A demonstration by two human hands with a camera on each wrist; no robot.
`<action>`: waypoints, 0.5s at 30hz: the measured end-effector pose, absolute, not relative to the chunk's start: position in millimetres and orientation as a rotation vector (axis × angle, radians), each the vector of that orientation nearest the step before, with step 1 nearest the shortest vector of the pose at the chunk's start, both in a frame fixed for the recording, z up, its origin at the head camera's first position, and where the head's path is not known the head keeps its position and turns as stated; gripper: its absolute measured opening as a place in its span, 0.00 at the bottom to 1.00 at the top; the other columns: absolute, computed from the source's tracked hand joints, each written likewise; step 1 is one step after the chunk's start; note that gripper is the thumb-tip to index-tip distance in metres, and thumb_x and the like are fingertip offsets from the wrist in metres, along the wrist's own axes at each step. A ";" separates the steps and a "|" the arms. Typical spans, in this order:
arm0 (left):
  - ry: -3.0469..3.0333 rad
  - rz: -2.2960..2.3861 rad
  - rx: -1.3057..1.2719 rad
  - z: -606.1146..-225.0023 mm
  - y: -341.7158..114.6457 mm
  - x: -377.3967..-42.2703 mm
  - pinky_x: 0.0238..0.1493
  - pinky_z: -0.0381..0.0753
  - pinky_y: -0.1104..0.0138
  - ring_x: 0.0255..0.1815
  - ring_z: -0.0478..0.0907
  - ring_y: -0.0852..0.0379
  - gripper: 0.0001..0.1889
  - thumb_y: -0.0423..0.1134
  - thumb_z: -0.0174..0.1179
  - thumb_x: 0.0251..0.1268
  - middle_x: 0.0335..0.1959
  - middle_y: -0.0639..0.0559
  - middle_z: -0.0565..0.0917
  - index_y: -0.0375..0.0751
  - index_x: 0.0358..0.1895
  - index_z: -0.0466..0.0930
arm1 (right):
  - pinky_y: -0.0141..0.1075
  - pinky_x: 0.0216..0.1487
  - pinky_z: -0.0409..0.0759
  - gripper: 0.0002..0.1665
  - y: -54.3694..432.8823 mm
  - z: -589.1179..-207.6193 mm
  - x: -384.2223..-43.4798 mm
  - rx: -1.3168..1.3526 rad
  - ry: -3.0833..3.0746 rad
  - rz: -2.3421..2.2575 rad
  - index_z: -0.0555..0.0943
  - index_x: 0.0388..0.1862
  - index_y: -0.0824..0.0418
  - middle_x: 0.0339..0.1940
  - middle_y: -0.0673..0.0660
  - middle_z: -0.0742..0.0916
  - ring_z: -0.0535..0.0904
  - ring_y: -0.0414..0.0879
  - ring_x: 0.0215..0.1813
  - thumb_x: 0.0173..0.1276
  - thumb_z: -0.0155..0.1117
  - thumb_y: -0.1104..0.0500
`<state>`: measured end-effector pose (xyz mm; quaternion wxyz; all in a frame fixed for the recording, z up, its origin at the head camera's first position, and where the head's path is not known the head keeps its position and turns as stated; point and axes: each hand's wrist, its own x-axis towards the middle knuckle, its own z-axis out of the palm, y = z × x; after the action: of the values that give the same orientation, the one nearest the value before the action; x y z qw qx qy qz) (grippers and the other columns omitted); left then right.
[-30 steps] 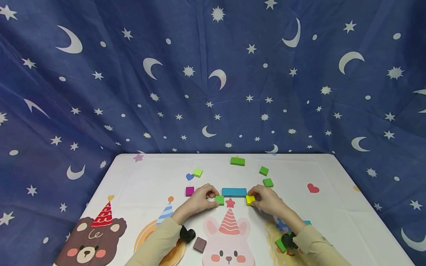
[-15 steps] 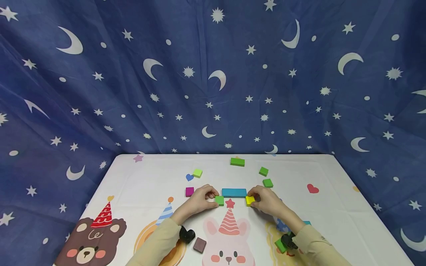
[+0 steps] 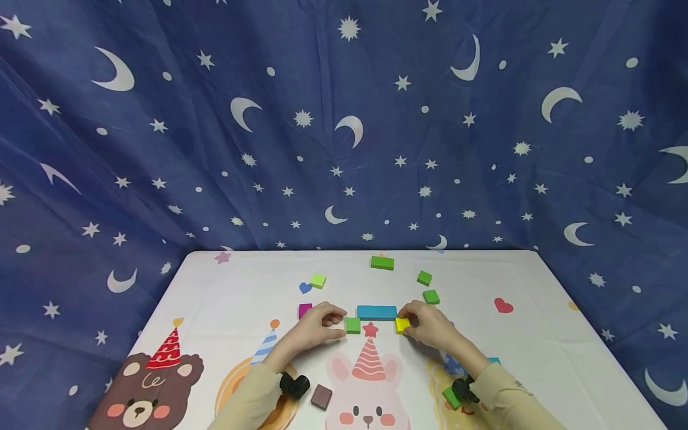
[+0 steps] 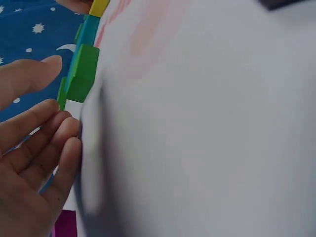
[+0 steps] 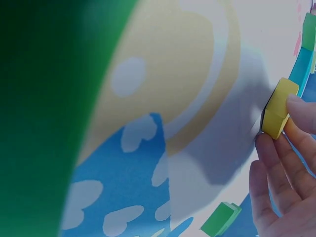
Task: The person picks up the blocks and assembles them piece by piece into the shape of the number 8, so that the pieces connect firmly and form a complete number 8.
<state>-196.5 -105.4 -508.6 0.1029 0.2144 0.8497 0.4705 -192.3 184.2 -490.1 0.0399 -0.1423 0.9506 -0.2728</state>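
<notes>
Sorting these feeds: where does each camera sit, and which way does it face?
Head: worn on the head, facing forward and down at the table; sleeves, left hand and right hand show.
Left wrist: worn there, facing the left hand near a green block; right hand at top edge.
Right wrist: worn there, facing the right hand pinching the yellow block.
Shared: both wrist views show the blue bar.

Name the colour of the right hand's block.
A yellow block, clearest in the right wrist view.

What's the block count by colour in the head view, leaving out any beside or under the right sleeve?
Green blocks: 4
Light green block: 1
Purple block: 1
Blue block: 1
Yellow block: 1
Brown block: 1
Total: 9
</notes>
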 end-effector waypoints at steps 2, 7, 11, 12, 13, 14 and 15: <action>2.498 1.428 0.627 -507.4 -108.5 -191.0 0.49 0.79 0.66 0.45 0.78 0.51 0.21 0.36 0.68 0.55 0.45 0.43 0.80 0.33 0.52 0.79 | 0.36 0.41 0.74 0.17 183.9 -490.0 -192.1 -0.426 2.915 -0.826 0.84 0.40 0.58 0.34 0.49 0.83 0.73 0.41 0.35 0.50 0.74 0.67; 2.518 1.460 0.597 -502.3 -115.5 -175.6 0.47 0.81 0.64 0.45 0.79 0.48 0.20 0.37 0.67 0.57 0.44 0.42 0.81 0.33 0.52 0.79 | 0.37 0.42 0.75 0.17 182.4 -489.2 -191.5 -0.407 2.911 -0.822 0.84 0.41 0.58 0.35 0.49 0.83 0.72 0.41 0.35 0.50 0.74 0.67; 2.561 1.433 0.557 -499.7 -119.4 -163.9 0.46 0.80 0.66 0.45 0.79 0.49 0.19 0.38 0.66 0.58 0.45 0.43 0.81 0.35 0.52 0.80 | 0.37 0.42 0.75 0.17 182.3 -489.2 -191.8 -0.407 2.909 -0.820 0.84 0.41 0.58 0.35 0.49 0.83 0.72 0.41 0.35 0.50 0.74 0.66; 2.565 1.435 0.546 -499.7 -120.1 -161.3 0.46 0.81 0.66 0.45 0.79 0.49 0.19 0.38 0.66 0.58 0.45 0.44 0.81 0.35 0.52 0.80 | 0.37 0.42 0.75 0.17 182.4 -488.9 -191.9 -0.407 2.910 -0.819 0.84 0.41 0.58 0.35 0.49 0.83 0.72 0.41 0.35 0.50 0.74 0.66; 2.571 1.439 0.535 -500.1 -120.7 -158.8 0.46 0.81 0.66 0.46 0.79 0.49 0.19 0.38 0.66 0.58 0.46 0.44 0.81 0.36 0.52 0.80 | 0.37 0.42 0.75 0.17 182.6 -488.7 -191.9 -0.406 2.912 -0.818 0.84 0.41 0.58 0.35 0.48 0.84 0.72 0.40 0.36 0.50 0.74 0.66; 2.579 1.445 0.527 -500.5 -121.1 -156.3 0.46 0.81 0.66 0.45 0.79 0.49 0.19 0.38 0.66 0.58 0.46 0.44 0.81 0.35 0.52 0.80 | 0.37 0.43 0.75 0.17 182.9 -488.6 -192.0 -0.405 2.914 -0.814 0.84 0.41 0.57 0.35 0.48 0.84 0.72 0.40 0.36 0.50 0.74 0.66; 2.580 1.458 0.516 -501.0 -121.5 -154.0 0.45 0.81 0.66 0.45 0.79 0.49 0.18 0.38 0.66 0.58 0.46 0.44 0.81 0.35 0.52 0.80 | 0.37 0.43 0.75 0.17 183.2 -488.8 -192.3 -0.405 2.917 -0.811 0.84 0.41 0.57 0.36 0.48 0.84 0.72 0.40 0.36 0.50 0.74 0.66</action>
<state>-154.0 -121.5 -501.0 0.0665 0.1710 0.8558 0.4837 -192.3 183.2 -488.8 0.0435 -0.1326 0.9540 -0.2654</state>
